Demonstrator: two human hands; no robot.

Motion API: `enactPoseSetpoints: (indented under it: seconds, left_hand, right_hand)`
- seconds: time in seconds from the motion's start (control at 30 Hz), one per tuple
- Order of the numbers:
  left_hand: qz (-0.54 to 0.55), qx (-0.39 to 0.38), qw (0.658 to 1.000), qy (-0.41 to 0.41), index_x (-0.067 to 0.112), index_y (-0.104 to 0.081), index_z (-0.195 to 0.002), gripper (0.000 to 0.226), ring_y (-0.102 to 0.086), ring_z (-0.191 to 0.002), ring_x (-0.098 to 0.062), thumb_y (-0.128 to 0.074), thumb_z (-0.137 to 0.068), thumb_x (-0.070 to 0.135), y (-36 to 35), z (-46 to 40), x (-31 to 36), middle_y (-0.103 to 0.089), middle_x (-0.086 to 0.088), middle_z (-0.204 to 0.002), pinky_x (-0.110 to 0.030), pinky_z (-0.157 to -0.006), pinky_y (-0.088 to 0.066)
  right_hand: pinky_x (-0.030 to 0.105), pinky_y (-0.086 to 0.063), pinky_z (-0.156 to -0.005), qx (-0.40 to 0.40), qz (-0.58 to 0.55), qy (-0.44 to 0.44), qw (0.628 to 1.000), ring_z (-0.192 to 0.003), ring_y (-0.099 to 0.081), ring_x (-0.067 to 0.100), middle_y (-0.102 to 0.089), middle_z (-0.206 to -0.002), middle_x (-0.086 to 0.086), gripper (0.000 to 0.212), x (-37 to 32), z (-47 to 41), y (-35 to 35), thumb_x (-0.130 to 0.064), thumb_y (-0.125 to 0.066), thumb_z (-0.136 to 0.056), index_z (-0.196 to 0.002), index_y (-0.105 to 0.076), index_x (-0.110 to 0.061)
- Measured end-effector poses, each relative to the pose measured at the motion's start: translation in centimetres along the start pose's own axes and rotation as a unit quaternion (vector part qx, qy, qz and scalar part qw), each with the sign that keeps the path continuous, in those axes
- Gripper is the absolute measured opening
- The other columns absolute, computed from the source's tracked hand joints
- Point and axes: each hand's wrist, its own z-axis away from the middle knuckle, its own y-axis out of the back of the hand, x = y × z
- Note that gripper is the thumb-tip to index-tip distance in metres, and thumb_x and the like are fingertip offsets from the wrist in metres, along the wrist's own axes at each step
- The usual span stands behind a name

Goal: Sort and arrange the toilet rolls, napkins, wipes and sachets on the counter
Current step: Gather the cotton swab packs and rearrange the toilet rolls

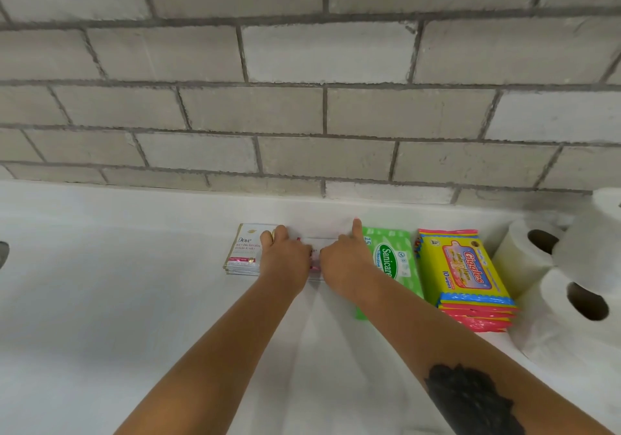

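Note:
Both my hands rest on a white napkin pack lying on the white counter near the wall. My left hand curls over its left edge. My right hand covers its right side with one finger stretched along the edge. A stack of white Dove sachets lies just left of my left hand. Right of my right hand lies a green Sanicare wipes pack, then a stack of yellow Giggles wipes packs. Three white toilet rolls are piled at the far right.
A grey brick wall rises directly behind the counter. A dark object shows at the left frame edge. The counter's left half and front carry nothing visible.

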Motion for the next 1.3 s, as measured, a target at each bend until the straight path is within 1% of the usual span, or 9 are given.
enactPoseSetpoints:
  seconds: [0.1,0.2,0.4,0.53,0.67,0.77,1.03,1.2,1.3]
  left_hand:
    - [0.012,0.008,1.000,0.001,0.026,-0.053,-0.117,0.030,-0.035,-0.116,-0.027,-0.048,-0.088,0.017,0.4,0.3,0.0,-0.057,0.004,-0.116,-0.041,-0.094,-0.027]
    - [0.055,0.041,0.998,0.002,0.026,-0.052,-0.121,0.028,-0.038,-0.115,-0.024,-0.043,-0.095,0.026,1.0,0.7,0.0,-0.058,0.008,-0.117,-0.038,-0.093,-0.027]
    - [0.213,0.106,0.971,0.018,0.030,-0.054,-0.126,0.032,-0.055,-0.109,-0.019,-0.038,-0.098,0.033,3.4,2.7,0.5,-0.064,0.004,-0.117,-0.031,-0.091,-0.038]
    - [0.291,0.135,0.947,0.023,0.030,-0.055,-0.127,0.033,-0.058,-0.109,-0.019,-0.045,-0.096,0.031,5.5,5.4,1.7,-0.065,0.003,-0.119,-0.033,-0.093,-0.042]
    - [0.370,0.186,0.910,0.005,0.023,-0.065,-0.116,0.026,-0.063,-0.103,-0.019,-0.056,-0.091,0.022,7.3,8.6,4.1,-0.070,0.003,-0.109,-0.026,-0.090,-0.040]
    - [0.401,0.194,0.895,-0.017,0.022,-0.067,-0.110,0.023,-0.065,-0.100,-0.014,-0.060,-0.089,0.020,8.2,10.4,6.6,-0.070,0.007,-0.109,-0.012,-0.085,-0.031]
    - [0.476,0.138,0.864,-0.086,0.024,-0.068,-0.109,0.023,-0.064,-0.099,-0.011,-0.063,-0.087,0.020,10.4,14.5,15.9,-0.069,0.010,-0.107,-0.024,-0.085,-0.046]
    - [0.483,0.095,0.858,-0.147,0.024,-0.069,-0.106,0.022,-0.062,-0.096,-0.004,-0.065,-0.086,0.019,11.0,16.3,22.4,-0.067,0.015,-0.104,-0.017,-0.083,-0.040]
    - [0.458,0.083,0.866,-0.183,0.027,-0.069,-0.106,0.023,-0.063,-0.097,-0.007,-0.065,-0.084,0.021,11.5,17.5,26.3,-0.068,0.014,-0.104,-0.017,-0.082,-0.042]
  right_hand:
    - [0.058,0.004,-0.112,0.017,-0.019,-0.005,1.000,-0.107,-0.052,0.022,-0.066,-0.096,-0.005,0.024,0.1,0.3,0.3,-0.022,-0.040,-0.092,-0.098,-0.064,-0.022]
    - [0.054,0.001,-0.114,0.059,-0.065,-0.015,0.996,-0.105,-0.053,0.021,-0.066,-0.098,-0.003,0.024,0.5,1.1,0.9,-0.021,-0.043,-0.092,-0.107,-0.060,-0.021]
    - [0.038,-0.022,-0.105,0.167,-0.184,-0.045,0.968,-0.108,-0.054,0.023,-0.066,-0.108,0.001,0.032,1.7,4.2,2.0,-0.028,-0.040,-0.095,-0.124,-0.053,-0.025]
    - [0.036,-0.031,-0.089,0.248,-0.255,-0.068,0.932,-0.100,-0.058,0.024,-0.069,-0.102,0.001,0.029,2.7,7.6,2.8,-0.031,-0.045,-0.092,-0.117,-0.058,-0.024]
    - [0.036,-0.043,-0.075,0.334,-0.297,-0.124,0.886,-0.075,-0.066,0.025,-0.072,-0.076,-0.001,0.021,3.9,12.4,2.7,-0.029,-0.054,-0.078,-0.092,-0.069,-0.025]
    - [0.035,-0.044,-0.077,0.342,-0.327,-0.158,0.867,-0.074,-0.066,0.023,-0.073,-0.079,-0.004,0.021,5.4,16.5,2.1,-0.029,-0.054,-0.076,-0.090,-0.070,-0.026]
    - [0.036,-0.042,-0.079,0.313,-0.361,-0.247,0.843,-0.080,-0.064,0.024,-0.073,-0.087,-0.003,0.031,10.2,27.9,-1.9,-0.030,-0.048,-0.077,-0.100,-0.069,-0.028]
    - [0.030,-0.037,-0.088,0.267,-0.367,-0.310,0.835,-0.091,-0.065,0.015,-0.072,-0.099,-0.010,0.025,13.5,34.1,-5.6,-0.032,-0.054,-0.086,-0.107,-0.068,-0.028]
    - [0.027,-0.046,-0.090,0.235,-0.386,-0.348,0.821,-0.091,-0.066,0.014,-0.071,-0.101,-0.008,0.023,15.5,37.7,-8.4,-0.023,-0.059,-0.087,-0.108,-0.068,-0.026]
